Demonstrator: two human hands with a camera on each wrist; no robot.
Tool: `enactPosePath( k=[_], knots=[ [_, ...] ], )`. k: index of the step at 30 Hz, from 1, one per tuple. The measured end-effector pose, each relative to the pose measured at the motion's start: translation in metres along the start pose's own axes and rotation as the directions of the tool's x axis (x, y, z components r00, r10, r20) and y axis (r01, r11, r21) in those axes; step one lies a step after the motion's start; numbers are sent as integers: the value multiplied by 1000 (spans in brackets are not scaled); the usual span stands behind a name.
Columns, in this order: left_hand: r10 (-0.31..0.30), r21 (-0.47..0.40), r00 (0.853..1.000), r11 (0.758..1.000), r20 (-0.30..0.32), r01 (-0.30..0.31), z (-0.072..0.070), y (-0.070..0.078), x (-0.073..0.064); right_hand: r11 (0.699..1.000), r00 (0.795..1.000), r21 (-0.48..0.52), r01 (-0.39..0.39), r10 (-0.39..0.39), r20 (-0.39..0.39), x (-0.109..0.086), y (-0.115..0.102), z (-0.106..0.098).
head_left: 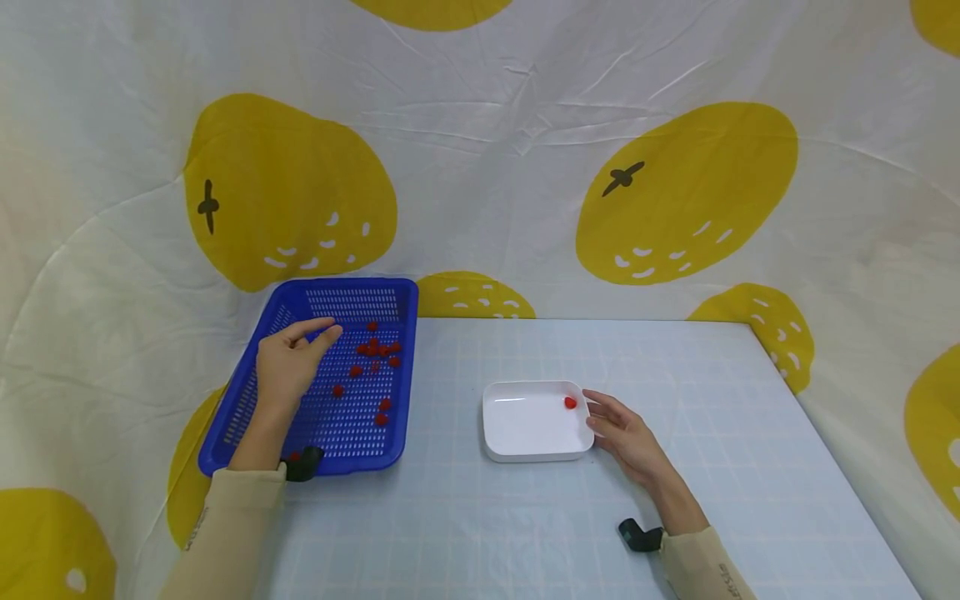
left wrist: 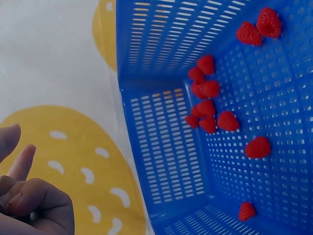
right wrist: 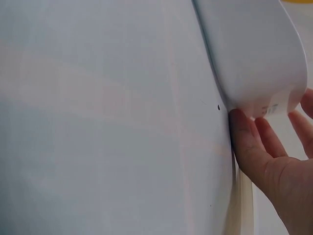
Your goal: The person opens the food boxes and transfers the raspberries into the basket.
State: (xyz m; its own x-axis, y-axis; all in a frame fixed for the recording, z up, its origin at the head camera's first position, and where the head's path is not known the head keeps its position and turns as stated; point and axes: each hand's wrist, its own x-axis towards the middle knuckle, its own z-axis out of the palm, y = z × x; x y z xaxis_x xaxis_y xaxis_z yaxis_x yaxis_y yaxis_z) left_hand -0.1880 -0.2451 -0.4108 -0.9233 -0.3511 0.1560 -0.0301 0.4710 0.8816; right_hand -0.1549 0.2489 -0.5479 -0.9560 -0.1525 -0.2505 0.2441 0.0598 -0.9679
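My left hand (head_left: 288, 364) hovers over the blue plastic basket (head_left: 413, 358), thumb and index finger extended with a gap between them. Nothing shows in that gap, and its other fingers are curled in the left wrist view. Several raspberries (left wrist: 257, 147) lie scattered on the basket's slotted floor. A white rectangular tray (head_left: 528, 425) stands to the right of the basket, with one raspberry (head_left: 570, 402) near its right end. Against the tray's right end rest the fingertips of my right hand (head_left: 630, 440), the fingers spread and slightly bent; in the right wrist view they touch its outer wall.
Under the tray lies a pale blue checked table covering (head_left: 450, 517). Behind and beside the table hangs a white cloth (head_left: 480, 192) printed with large yellow fruit. Dark wrist cameras sit at both sleeves. The basket's high walls surround the raspberries.
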Motion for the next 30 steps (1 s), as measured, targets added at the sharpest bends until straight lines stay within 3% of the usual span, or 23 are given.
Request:
enactPosePath(
  k=[6,12,21,26,30],
  knots=[
    [27,-48,998,999,50,-25,6,5,-3,1000,1000,-8,5,-5,-1,0,-1,0],
    [65,-86,986,995,153,-52,26,19,-9,1000,1000,-14,5,-5,-1,-1,-3,1],
    [201,-177,942,972,268,-156,87,50,-19,1000,1000,-8,9,-9,5,0,0,0],
    [242,-213,925,960,294,-183,123,66,-26,1000,1000,-6,14,-14,17,-1,-1,0],
    [235,-221,912,961,336,-166,151,79,-35,1000,1000,-11,22,-22,13,-2,-1,-1]
  ],
)
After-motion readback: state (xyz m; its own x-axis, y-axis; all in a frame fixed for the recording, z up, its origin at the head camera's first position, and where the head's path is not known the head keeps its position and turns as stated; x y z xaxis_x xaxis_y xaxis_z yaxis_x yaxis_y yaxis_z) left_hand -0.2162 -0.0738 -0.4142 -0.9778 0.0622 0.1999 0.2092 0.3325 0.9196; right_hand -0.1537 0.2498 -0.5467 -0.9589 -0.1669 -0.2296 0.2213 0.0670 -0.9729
